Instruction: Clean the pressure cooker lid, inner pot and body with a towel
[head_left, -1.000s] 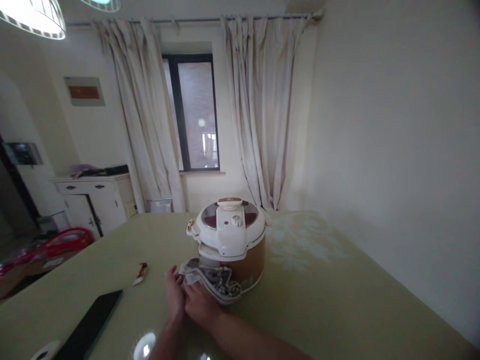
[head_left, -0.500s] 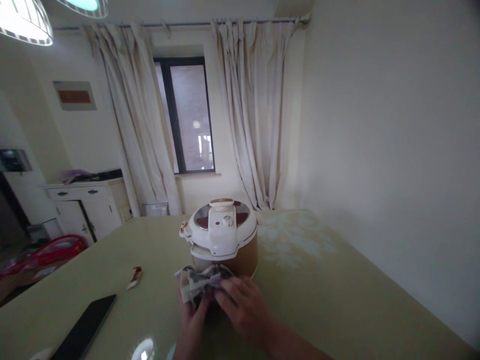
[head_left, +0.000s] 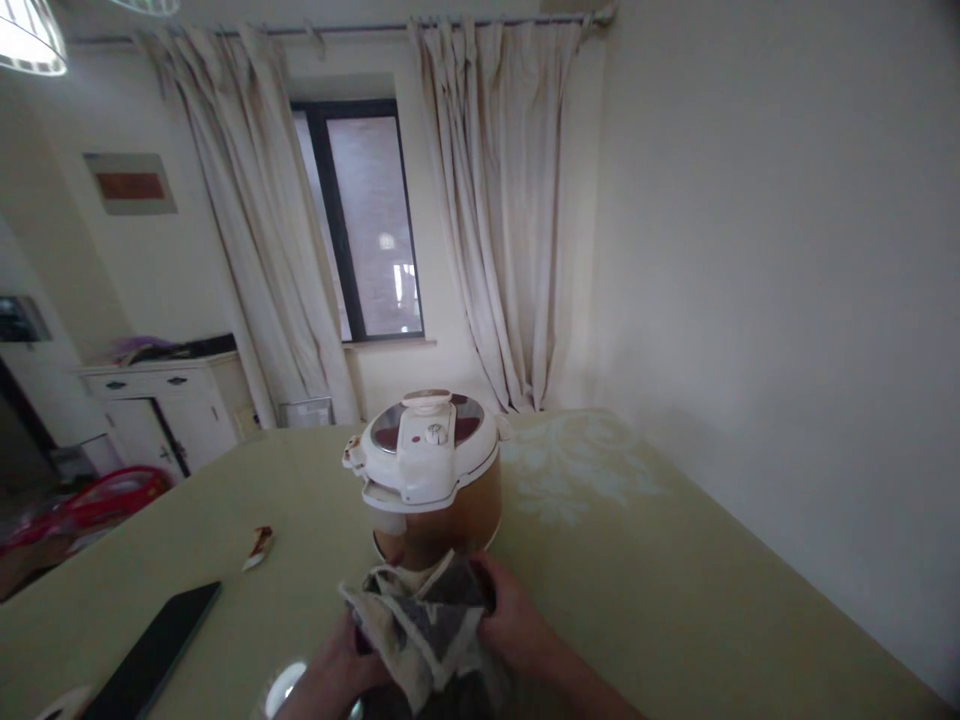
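A crumpled grey and cream cloth (head_left: 431,625) is held between my two hands in front of an electric pressure cooker (head_left: 431,470). My left hand (head_left: 337,660) grips the cloth's left side, its fingers partly covered by the folds. On the other side, my right hand (head_left: 514,620) has its fingers curled round the cloth's edge. The dark area by the right fingers is too dim to make out, so I cannot tell whether anything lies inside the cloth. The cooker stands upright with its white lid on and its brown body towards me.
A flat black device (head_left: 154,650) lies at the left on the green table (head_left: 637,620). Beyond it is a small brown and white scrap (head_left: 259,548). A shiny round object (head_left: 285,685) sits by my left forearm. A wall (head_left: 787,300) borders the table's right side.
The cloth has come away from the cooker's base towards me and now hangs more loosely. My hands have moved apart to its two sides. The view has shifted slightly.
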